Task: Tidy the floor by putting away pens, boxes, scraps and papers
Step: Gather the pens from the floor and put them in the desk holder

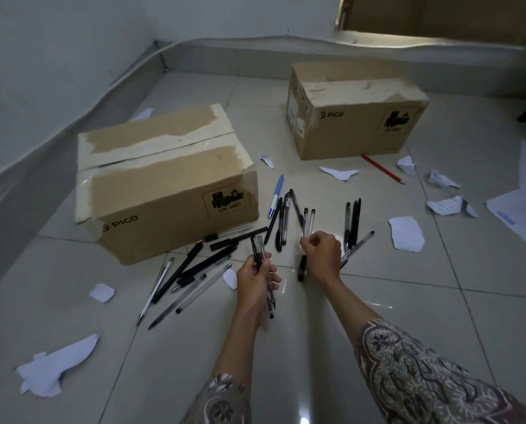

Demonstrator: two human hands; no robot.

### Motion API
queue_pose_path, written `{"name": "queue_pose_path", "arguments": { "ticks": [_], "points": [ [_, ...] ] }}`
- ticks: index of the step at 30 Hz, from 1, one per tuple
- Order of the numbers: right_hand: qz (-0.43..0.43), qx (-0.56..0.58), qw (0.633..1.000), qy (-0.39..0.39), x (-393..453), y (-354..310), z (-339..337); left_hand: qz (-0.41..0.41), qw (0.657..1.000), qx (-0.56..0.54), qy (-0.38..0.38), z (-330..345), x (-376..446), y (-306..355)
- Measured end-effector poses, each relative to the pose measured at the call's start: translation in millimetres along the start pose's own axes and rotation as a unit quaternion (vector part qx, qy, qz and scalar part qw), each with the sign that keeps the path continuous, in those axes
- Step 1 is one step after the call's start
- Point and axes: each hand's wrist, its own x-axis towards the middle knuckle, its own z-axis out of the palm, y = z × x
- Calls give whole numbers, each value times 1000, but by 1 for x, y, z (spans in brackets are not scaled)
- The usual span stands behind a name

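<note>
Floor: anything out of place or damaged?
Yes. Pens lie scattered by the near box, a red pencil by the far box, torn paper scraps all around. Both box tops show ripped tape patches. Each hand, left and right, grips pens.

Scattered pens (194, 270), paper scraps (406, 233), 2 boxes (166, 185)

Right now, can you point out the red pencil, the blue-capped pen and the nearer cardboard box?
red pencil (382, 169), head view, middle of its shaft.
blue-capped pen (276, 195), head view, mid-barrel below the cap.
nearer cardboard box (170, 206), head view, front face.
</note>
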Motion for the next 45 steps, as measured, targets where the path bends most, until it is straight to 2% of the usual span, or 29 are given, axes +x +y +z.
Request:
{"name": "queue_pose_path", "arguments": {
  "ticks": [4, 8, 11, 16, 20, 30, 36, 39, 45],
  "points": [
    [3, 95, 995, -3, 4, -11, 2, 8, 999, 37, -23, 4, 15, 12],
    [-1, 95, 995, -25, 14, -23, -5, 7, 996, 50, -68, 7, 26, 32],
    [9, 101, 994, -42, 18, -37, -17, 5, 991, 104, -80, 8, 28, 54],
    [52, 127, 988, -75, 7, -67, -56, 21, 984, 162, -68, 10, 11, 110],
    [94, 148, 980, -97, -20, -108, -108, 46, 977, 193, -81, 21, -29, 178],
    [117, 244, 959, -87, -21, -287, -318, 48, 974, 213, -54, 111, -139, 403],
    [70, 279, 954, -81, -2, -393, -451, 49, 971, 215, -90, 198, -191, 546],
    [41, 293, 953, -63, 9, -432, -512, 67, 959, 245, -124, 243, -206, 607],
    [-17, 308, 951, -5, 42, -481, -625, 174, 925, 296, -160, 327, -232, 699]
  ]
}}
